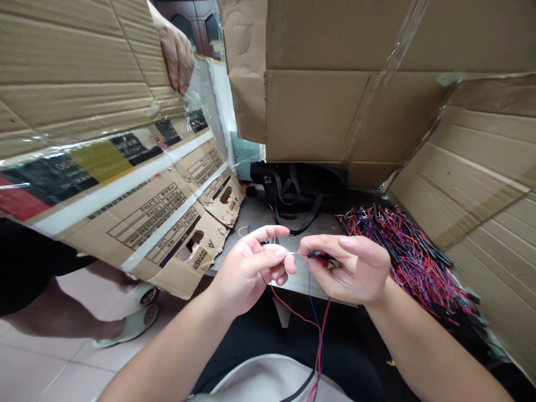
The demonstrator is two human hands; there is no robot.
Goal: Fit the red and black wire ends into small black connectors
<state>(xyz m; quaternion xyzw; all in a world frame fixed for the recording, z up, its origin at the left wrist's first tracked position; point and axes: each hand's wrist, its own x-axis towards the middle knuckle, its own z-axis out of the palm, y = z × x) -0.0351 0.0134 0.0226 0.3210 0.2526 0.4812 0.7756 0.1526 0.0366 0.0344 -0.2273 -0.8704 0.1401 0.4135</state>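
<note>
My left hand (253, 271) pinches one end of a thin pale strand (293, 254) between thumb and forefinger. The strand runs across to the fingertips of my right hand (354, 268), which are closed on a small black connector (316, 254). Whether the strand is wire or something else is too fine to tell. Red, blue and orange wires (321, 340) hang below my hands and trail over my lap. Part of the connector is hidden by my right fingers.
A large pile of red, blue and black wires (402, 251) lies right on the dark table (247, 218). Behind stands a black bag (310, 178) with straps. Cardboard panels (318, 111) surround the table. At left, another person's hand (178, 53) holds a printed cardboard panel (163, 201).
</note>
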